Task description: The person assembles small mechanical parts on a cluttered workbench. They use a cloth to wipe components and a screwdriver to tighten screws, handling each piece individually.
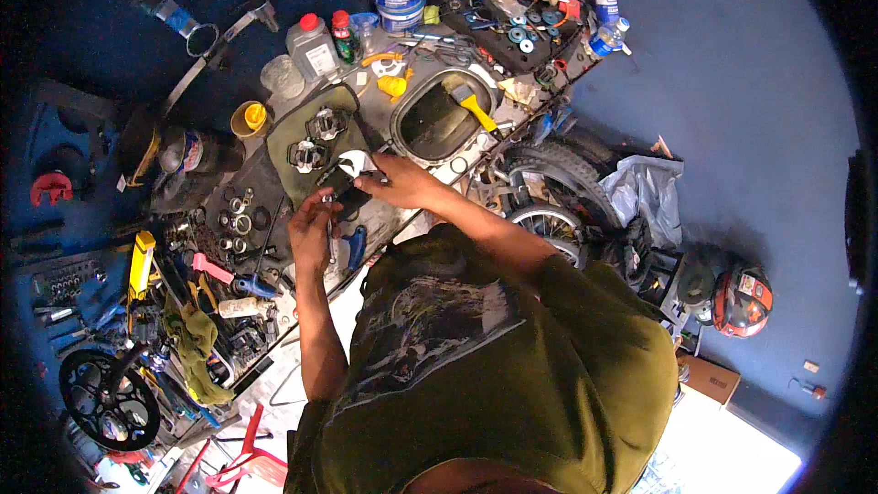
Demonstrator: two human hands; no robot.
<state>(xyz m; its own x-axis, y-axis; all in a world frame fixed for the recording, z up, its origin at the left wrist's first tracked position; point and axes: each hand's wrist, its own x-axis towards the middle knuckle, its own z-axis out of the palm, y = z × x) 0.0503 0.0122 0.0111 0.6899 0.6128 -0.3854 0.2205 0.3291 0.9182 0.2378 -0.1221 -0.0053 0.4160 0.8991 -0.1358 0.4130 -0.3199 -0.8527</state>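
Note:
My left hand [313, 230] is closed on a slim metal tool [330, 240], part of which shows below the fingers. Close by, my right hand [400, 183] pinches a white curved piece [357, 163]; whether it is cloth or plastic I cannot tell. A dark, narrow part between the hands is mostly hidden by the fingers. Just beyond them, two bicycle pedals, one farther [326, 123] and one nearer [306, 156], lie on a green cloth [291, 119]. Beside my left hand rests a blue-handled tool [357, 245].
Right of the cloth sits an oval basin [400, 119] with a yellow-handled brush [476, 112] across its rim. Bottles [314, 48] and a blue-white bucket [400, 0] stand behind. Metal rings [240, 224] and tools crowd the left; bicycle wheels [572, 174] are at the right.

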